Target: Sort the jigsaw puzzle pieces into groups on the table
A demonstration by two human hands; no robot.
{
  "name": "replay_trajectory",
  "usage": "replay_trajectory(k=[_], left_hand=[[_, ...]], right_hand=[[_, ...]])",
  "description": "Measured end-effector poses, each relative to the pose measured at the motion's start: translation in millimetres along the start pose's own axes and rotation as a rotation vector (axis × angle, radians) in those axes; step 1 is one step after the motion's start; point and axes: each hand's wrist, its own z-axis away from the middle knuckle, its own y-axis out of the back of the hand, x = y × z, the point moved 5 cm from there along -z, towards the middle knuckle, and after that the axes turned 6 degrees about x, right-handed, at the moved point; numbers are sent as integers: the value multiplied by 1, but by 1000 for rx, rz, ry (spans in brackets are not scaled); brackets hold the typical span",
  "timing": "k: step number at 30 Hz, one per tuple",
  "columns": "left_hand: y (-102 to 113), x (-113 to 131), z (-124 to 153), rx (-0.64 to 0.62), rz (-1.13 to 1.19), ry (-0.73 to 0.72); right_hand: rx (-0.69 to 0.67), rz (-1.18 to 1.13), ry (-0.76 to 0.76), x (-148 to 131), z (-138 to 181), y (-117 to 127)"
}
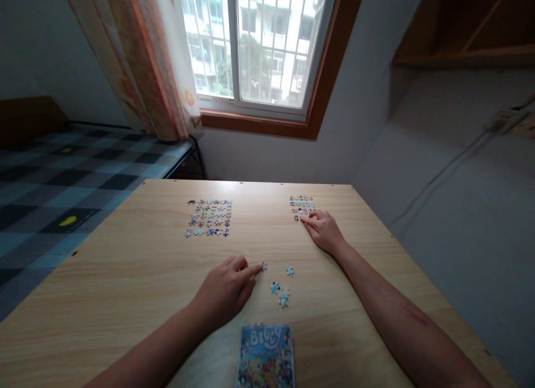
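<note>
My left hand (229,287) reaches over the middle of the table with its index finger stretched out. That fingertip touches a small jigsaw piece (264,266); the other fingers are loosely curled. Nearby lie a few loose jigsaw pieces (275,288), one of them farther right (290,271). My right hand (324,231) is at the bottom row of the right block of jigsaw pieces (301,204). Its fingertips come together low on the tabletop, just right of a jigsaw piece (296,218). Whatever lies under those fingertips is hidden.
A larger block of jigsaw pieces (210,216) lies in rows at the table's far left. At the near edge of view is a blue "Bluey" box (266,357). The wooden table (137,254) borders a checked bed (104,159) on the left and walls behind and right.
</note>
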Motion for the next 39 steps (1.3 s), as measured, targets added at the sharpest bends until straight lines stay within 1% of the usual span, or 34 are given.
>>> replay_trajectory(k=[4, 10, 14, 16, 18, 19, 23, 25, 27, 29, 32, 34, 39], left_hand=[[1, 0, 0, 11, 0, 4], [3, 2, -1, 35, -9, -3], [3, 1, 0, 41, -2, -3], [3, 0, 0, 42, 12, 5], [2, -1, 1, 43, 23, 7], [2, 0, 1, 43, 24, 5], [2, 2, 0, 32, -4, -3], [2, 3, 0, 26, -14, -7], [3, 3, 0, 27, -10, -13], [3, 3, 1, 37, 5, -16], [4, 2, 1, 58, 33, -13], [4, 0, 2, 63, 47, -9], [7, -1, 2, 78, 60, -7]], right_hand=[[30, 11, -13, 0, 1, 1], [39, -28, -21, 1, 1, 1], [132, -88, -29, -5, 2, 14], [172, -156, 0, -19, 4, 24], [156, -244, 90, -43, 7, 32], [128, -289, 148, -58, 9, 36], [-67, -416, 352, -115, 19, 38], [-145, -418, 423, -134, 23, 36], [-179, -394, 467, -143, 25, 34], [-171, -356, 475, -142, 25, 33], [-122, -287, 429, -124, 19, 35], [-98, -239, 374, -103, 15, 36], [-82, -130, 227, -41, 9, 38]])
